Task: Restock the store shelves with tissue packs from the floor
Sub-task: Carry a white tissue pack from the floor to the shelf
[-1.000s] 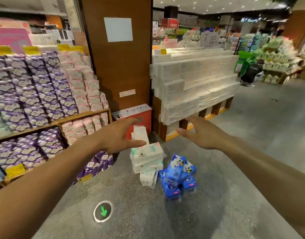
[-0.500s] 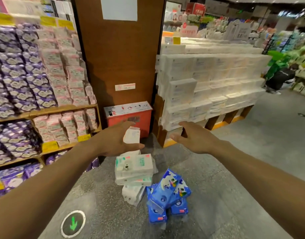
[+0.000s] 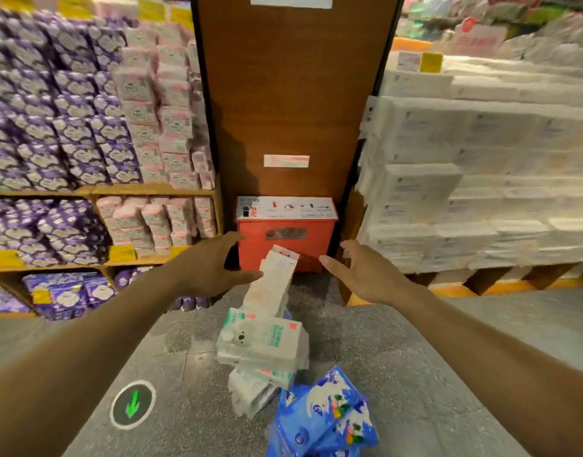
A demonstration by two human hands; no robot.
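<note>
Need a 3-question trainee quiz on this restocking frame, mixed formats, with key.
1. True or false: the blue tissue packs lie on a shelf.
2. What stands against the brown pillar? A) red box B) trolley C) ladder
3. Fill in: the left hand and right hand hold ___.
Key: 1 false, they lie on the floor; 2 A; 3 nothing, fingers spread.
</note>
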